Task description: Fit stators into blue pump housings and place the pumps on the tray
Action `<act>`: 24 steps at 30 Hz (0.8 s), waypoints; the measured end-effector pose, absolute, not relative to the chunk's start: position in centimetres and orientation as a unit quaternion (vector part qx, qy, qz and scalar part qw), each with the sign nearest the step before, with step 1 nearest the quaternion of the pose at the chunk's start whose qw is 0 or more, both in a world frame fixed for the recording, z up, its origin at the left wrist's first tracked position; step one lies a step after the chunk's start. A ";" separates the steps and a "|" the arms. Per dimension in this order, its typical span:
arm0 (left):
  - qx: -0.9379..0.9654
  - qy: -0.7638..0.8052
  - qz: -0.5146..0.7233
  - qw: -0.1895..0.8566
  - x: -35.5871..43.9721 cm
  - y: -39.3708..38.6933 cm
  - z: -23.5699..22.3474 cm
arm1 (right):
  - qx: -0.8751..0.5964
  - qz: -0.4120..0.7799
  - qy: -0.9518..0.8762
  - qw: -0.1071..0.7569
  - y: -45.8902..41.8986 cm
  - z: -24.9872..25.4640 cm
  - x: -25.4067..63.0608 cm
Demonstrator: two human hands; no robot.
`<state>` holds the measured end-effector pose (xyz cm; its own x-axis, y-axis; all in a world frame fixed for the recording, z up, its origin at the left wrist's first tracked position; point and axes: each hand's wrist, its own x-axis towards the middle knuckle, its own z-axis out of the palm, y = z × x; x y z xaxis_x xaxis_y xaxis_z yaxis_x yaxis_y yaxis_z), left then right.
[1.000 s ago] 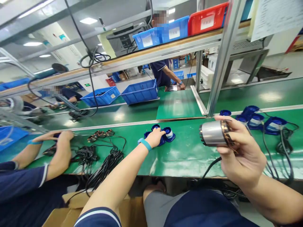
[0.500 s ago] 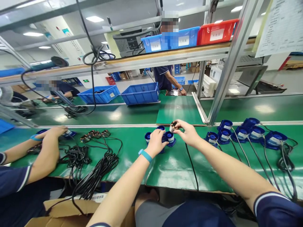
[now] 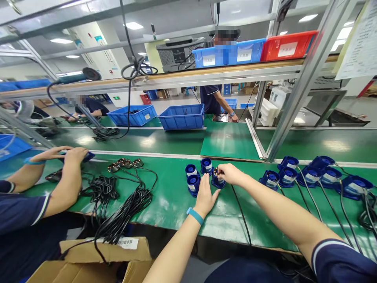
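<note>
Three blue cup-shaped housings stand close together on the green bench: two on the left (image 3: 191, 171) (image 3: 193, 184) and one behind (image 3: 206, 166). A fourth blue housing (image 3: 218, 181) sits just right of them. My right hand (image 3: 231, 173) pinches a metal motor core with copper windings (image 3: 217, 171) down into that fourth housing; the core's black cord (image 3: 240, 208) trails toward me. My left hand (image 3: 206, 196), with a blue wristband, lies open with fingers stretched, its fingertips touching the base of the fourth housing.
Several blue housings with cords (image 3: 297, 173) lie at the right. Loose cores with bundled black cables (image 3: 123, 200) lie at the left, where a co-worker's hands (image 3: 70, 155) work. Blue bins (image 3: 182, 116) sit beyond. A metal post (image 3: 282, 118) rises ahead. An open cardboard box (image 3: 97, 259) is below.
My right hand brought the metal core from near my body out to the blue housings and lowered it into one. My left hand slid back off the housings and opened flat.
</note>
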<state>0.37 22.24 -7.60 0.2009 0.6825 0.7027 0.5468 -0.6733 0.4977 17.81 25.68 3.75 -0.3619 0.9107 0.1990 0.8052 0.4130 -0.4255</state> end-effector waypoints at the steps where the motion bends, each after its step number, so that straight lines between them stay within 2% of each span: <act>1: 0.754 0.415 0.500 0.098 0.4 22.7 -7.9 | -0.526 0.125 -0.813 0.215 24.9 3.5 17.9; 6: 0.680 0.447 0.506 0.286 3.2 23.4 -7.8 | -0.516 0.126 -0.797 0.288 21.8 0.9 18.7; 12: 0.672 0.456 0.485 0.324 3.5 22.2 -6.5 | -0.511 0.115 -0.777 0.350 21.7 -2.5 18.2; 16: 0.604 0.491 0.527 0.341 2.0 15.8 -8.8 | -0.542 0.110 -0.755 0.351 21.4 -2.2 17.6; 19: 0.623 0.474 0.435 0.446 1.0 9.2 -11.9 | -0.524 0.070 -0.749 0.399 20.5 -0.2 17.3; 22: 0.672 0.418 0.373 0.484 1.0 4.8 -13.7 | -0.489 0.007 -0.732 0.474 19.5 1.1 17.2; 24: 0.682 0.394 0.337 0.516 1.4 3.9 -13.9 | -0.522 0.004 -0.731 0.440 19.1 0.9 17.1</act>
